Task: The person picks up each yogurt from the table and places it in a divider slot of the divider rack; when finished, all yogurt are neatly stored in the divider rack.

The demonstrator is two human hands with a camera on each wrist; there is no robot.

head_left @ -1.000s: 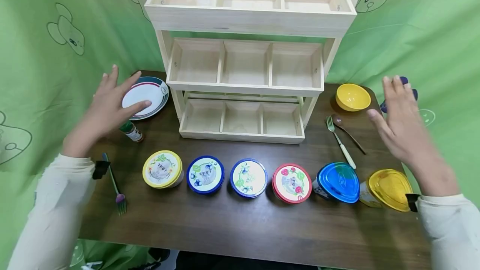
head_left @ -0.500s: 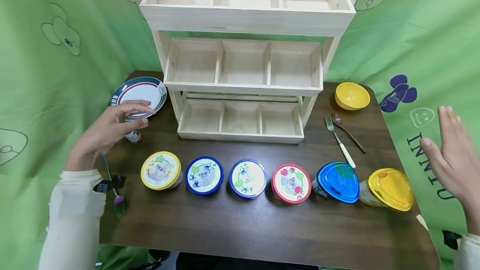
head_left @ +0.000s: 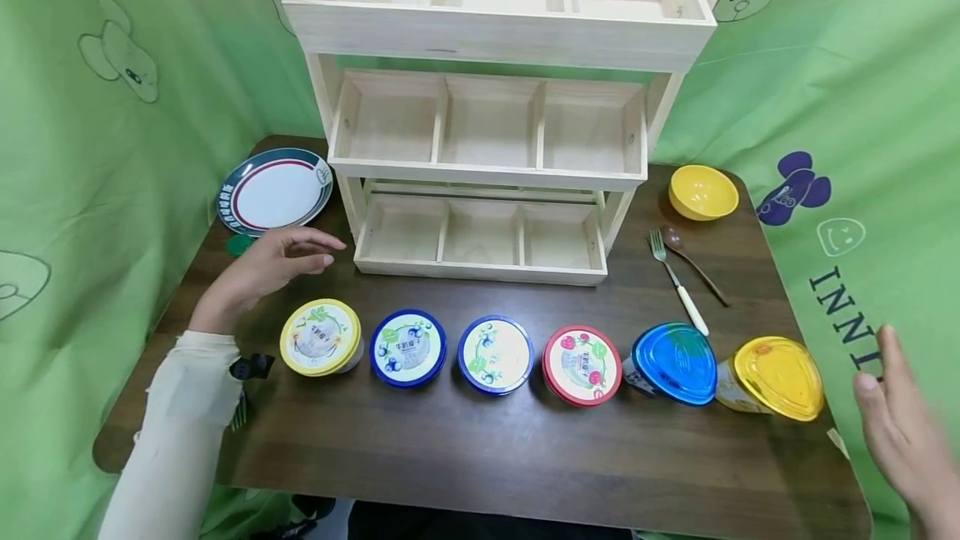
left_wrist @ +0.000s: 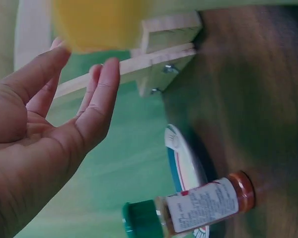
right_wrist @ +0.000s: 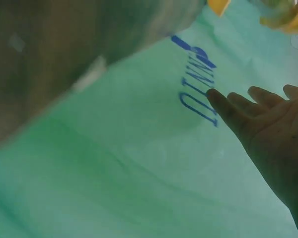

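Note:
My left hand (head_left: pixel 273 269) hovers over the table's left side, fingers loosely bent and holding nothing. A yellow-lidded tub (head_left: pixel 321 337) stands just in front of it. A spice jar (left_wrist: pixel 203 206) with a green cap is near that hand in the left wrist view; the head view shows only its cap (head_left: pixel 240 245). Behind lies a white plate (head_left: pixel 275 190) with a dark rim. Past the table's right edge, my right hand (head_left: pixel 903 432) is held with fingers extended, touching nothing. The nearest tub to it has a domed yellow lid (head_left: pixel 780 379).
A three-tier wooden rack (head_left: pixel 480 273) with divided trays stands at the back. Two blue-rimmed tubs (head_left: pixel 408 348), a red-lidded tub (head_left: pixel 582 365) and a blue-domed tub (head_left: pixel 675 363) line the table's front. Right of the rack are a yellow bowl (head_left: pixel 703 192), fork (head_left: pixel 678 286) and spoon (head_left: pixel 697 265).
My left hand has come down and rightward from beside the plate, towards the yellow-lidded tub, its fingers relaxing inward. The right hand has moved right and down, off the table's edge.

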